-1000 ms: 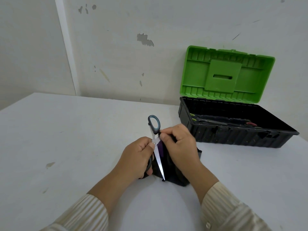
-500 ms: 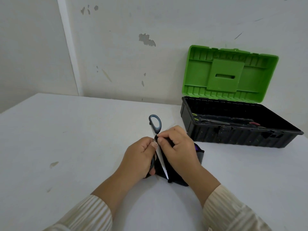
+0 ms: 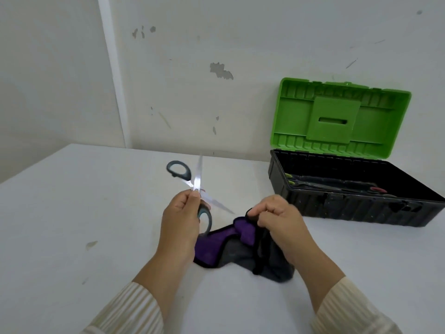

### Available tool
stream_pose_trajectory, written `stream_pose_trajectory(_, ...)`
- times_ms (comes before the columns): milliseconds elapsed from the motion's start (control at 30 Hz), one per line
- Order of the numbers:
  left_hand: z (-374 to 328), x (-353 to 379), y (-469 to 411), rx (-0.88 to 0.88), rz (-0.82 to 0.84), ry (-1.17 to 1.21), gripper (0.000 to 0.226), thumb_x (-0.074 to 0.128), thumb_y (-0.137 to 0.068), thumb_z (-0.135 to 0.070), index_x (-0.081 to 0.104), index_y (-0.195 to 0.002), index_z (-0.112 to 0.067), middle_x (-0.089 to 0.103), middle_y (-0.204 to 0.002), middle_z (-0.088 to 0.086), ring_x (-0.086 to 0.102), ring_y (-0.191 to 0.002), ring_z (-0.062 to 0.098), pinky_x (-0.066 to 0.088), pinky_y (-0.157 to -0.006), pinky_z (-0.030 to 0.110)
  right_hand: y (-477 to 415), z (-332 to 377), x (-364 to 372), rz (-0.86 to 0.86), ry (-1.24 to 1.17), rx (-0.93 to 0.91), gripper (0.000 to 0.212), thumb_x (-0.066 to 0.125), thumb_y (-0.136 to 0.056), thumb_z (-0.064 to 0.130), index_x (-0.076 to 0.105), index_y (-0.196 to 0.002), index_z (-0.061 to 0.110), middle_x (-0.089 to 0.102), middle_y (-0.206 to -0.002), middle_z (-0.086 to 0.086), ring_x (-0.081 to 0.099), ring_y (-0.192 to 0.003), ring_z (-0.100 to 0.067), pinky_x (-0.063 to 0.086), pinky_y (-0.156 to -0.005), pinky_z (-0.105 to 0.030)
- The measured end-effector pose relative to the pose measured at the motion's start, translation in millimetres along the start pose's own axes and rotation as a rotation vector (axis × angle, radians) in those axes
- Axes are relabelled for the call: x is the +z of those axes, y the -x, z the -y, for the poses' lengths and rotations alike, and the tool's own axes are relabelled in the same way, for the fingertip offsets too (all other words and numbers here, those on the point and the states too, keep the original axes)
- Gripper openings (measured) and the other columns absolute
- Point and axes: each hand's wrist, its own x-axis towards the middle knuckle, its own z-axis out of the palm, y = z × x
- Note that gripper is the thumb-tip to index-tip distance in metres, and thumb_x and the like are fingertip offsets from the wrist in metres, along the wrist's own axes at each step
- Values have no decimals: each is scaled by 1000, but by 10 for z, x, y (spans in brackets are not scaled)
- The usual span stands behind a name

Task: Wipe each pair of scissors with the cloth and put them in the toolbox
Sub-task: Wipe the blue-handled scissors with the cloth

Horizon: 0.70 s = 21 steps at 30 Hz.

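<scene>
Two hands are apart above the table (image 3: 72,213): the right hand (image 3: 280,224) pinches the purple-and-grey cloth (image 3: 212,247) lying between them, the left hand (image 3: 181,225) grips open-bladed scissors (image 3: 197,182) at the pivot. Beyond the right hand stands the toolbox (image 3: 361,208), lid raised.

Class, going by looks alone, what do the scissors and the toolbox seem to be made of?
Grey-handled scissors: blades look like polished steel, mirror-bright; handles probably matte plastic or rubber. Black toolbox with green lid: likely moulded plastic, given ribbed walls and dull sheen.
</scene>
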Motion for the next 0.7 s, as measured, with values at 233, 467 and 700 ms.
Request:
stream_pose_trajectory(233,34,27,22,-122,111,166,23,55,-93,-26,67,-75,-20,68,-86,6,48,-60,14,41,-57,27,194,98,382,269,104,-47,19,53,-90,32,64,-98,19,62,-83,-8,54,-74,-12,44,-67,-32)
stream_pose_trajectory(467,-14,10,-66,-279,169,461,14,60,-89,-19,61,-78,-11,64,-79,5,57,-70,17,48,-68,28,127,95,163,263,-26,145,29,54,-91,22,60,-65,12,44,-53,7,31,-42,-6,27,-44,-19)
stream_pose_trajectory(700,-73,-64,-41,-183,297,206,13,54,-92,-4,66,-94,-6,66,-86,11,62,-71,20,55,-56,22,80,120,22,171,-71,177,19,54,-91,17,65,-76,16,51,-57,4,42,-45,-8,40,-45,-20)
